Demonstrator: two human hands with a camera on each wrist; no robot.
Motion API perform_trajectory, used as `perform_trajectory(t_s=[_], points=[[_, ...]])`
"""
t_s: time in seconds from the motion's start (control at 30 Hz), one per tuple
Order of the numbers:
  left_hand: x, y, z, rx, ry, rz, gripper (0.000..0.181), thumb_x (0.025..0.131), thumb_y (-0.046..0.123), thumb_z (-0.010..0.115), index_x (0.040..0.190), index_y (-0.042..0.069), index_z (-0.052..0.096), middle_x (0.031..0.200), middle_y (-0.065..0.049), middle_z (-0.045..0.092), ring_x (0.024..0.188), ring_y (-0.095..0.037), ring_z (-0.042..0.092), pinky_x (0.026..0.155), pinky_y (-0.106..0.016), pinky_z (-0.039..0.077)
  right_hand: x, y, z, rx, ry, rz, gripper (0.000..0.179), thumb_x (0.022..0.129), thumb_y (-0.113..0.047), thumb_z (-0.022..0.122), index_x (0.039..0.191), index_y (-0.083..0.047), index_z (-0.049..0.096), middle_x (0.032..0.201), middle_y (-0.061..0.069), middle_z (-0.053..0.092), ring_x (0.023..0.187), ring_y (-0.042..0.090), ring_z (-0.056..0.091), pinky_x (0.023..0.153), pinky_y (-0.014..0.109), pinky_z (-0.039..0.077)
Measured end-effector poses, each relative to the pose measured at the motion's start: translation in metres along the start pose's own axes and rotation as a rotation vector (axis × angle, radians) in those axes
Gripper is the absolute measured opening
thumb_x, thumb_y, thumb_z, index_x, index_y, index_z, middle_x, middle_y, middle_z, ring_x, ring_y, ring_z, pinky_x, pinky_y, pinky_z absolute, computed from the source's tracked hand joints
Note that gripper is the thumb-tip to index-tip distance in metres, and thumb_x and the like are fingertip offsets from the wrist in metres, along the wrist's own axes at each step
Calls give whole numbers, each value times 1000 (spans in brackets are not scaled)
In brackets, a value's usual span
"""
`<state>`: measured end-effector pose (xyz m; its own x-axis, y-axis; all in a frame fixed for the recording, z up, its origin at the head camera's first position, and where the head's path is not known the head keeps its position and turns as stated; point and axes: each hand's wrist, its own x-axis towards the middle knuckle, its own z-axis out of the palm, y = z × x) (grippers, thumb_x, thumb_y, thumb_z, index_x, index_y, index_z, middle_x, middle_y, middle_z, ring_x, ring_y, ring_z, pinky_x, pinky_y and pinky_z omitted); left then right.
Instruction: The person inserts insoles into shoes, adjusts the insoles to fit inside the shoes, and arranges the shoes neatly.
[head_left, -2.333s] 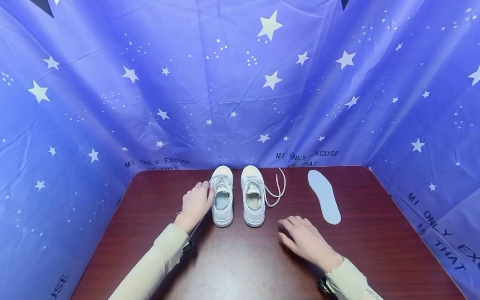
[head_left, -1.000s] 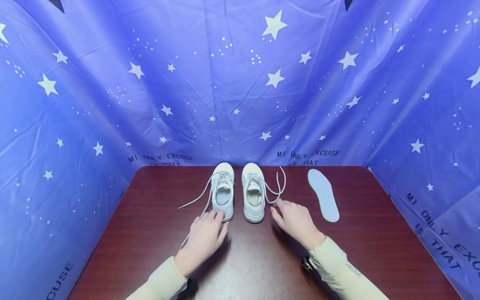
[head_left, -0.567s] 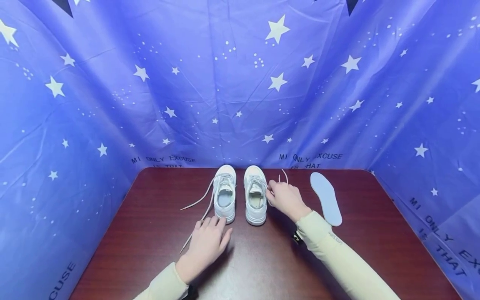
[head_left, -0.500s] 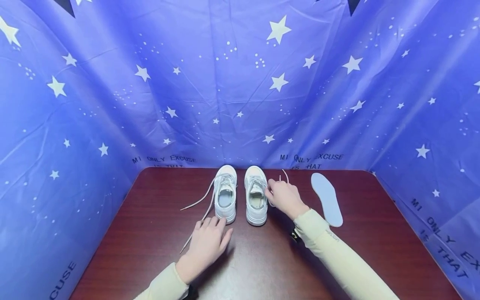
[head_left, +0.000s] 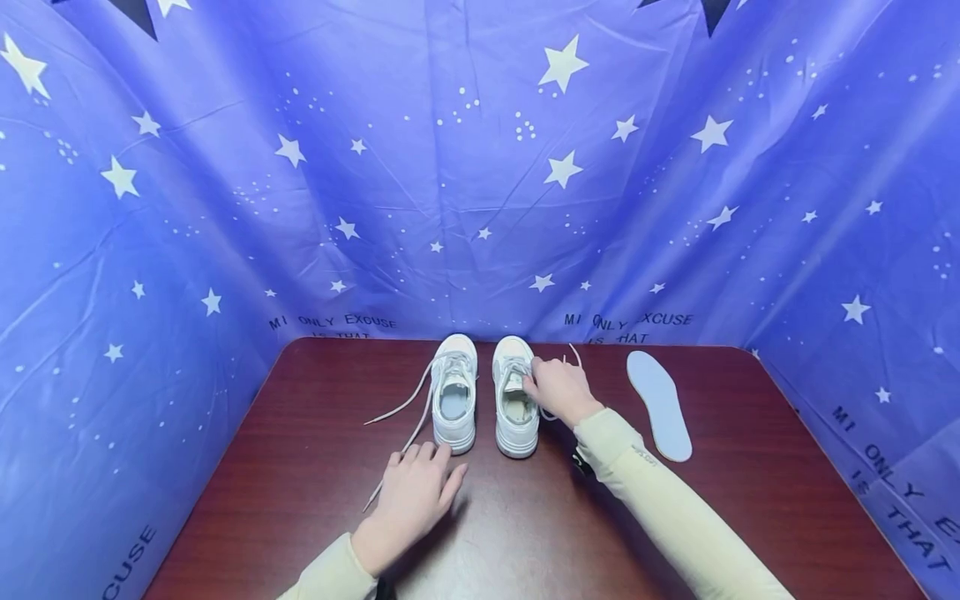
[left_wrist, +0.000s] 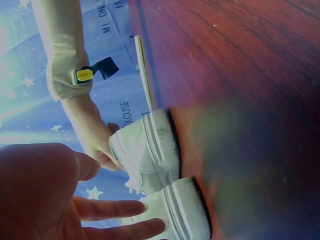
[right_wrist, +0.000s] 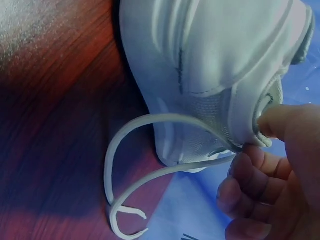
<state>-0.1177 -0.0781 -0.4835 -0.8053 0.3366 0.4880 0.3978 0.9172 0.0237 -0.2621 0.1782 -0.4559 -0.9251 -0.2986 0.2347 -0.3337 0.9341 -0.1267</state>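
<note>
Two white sneakers stand side by side with their toes toward the curtain: the left sneaker (head_left: 454,435) and the right sneaker (head_left: 517,439). My right hand (head_left: 562,390) is at the outer side of the right sneaker's opening. In the right wrist view its thumb and index finger pinch the shoe's edge, where a loose white lace (right_wrist: 108,167) comes out. Behind the left sneaker's heel is my left hand (head_left: 412,492), its fingers extended and holding nothing. A pale insole is visible inside the left sneaker; the right one shows a beige inside.
A loose pale-blue insole (head_left: 660,404) lies on the dark red wooden table (head_left: 750,467), right of the shoes. The left sneaker's loose lace (head_left: 393,410) spreads over the tabletop. A blue star-printed curtain (head_left: 450,183) rises behind and at both sides.
My right hand has moved forward and left to the right sneaker's outer edge. My left hand has left the left sneaker's side and drawn back behind its heel. The view has shifted slightly.
</note>
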Motion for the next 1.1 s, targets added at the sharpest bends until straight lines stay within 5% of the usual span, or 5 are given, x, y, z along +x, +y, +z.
perform_trajectory(t_s=[0.7, 1.1], points=[[-1, -1, 0, -3, 58, 30, 28, 91, 38, 73, 92, 11, 65, 77, -6, 64, 72, -26, 63, 60, -39, 42, -13, 10, 6, 143, 88, -43, 23, 93, -22, 61, 73, -16, 52, 61, 2, 55, 58, 25, 58, 53, 51, 51], [-2, -1, -2, -4, -6, 10, 28, 92, 38, 73, 93, 11, 64, 81, -6, 68, 73, -26, 63, 61, -40, 45, -31, 8, 2, 170, 161, -107, 24, 93, -18, 63, 73, -18, 49, 57, -5, 42, 53, 23, 52, 50, 49, 47]])
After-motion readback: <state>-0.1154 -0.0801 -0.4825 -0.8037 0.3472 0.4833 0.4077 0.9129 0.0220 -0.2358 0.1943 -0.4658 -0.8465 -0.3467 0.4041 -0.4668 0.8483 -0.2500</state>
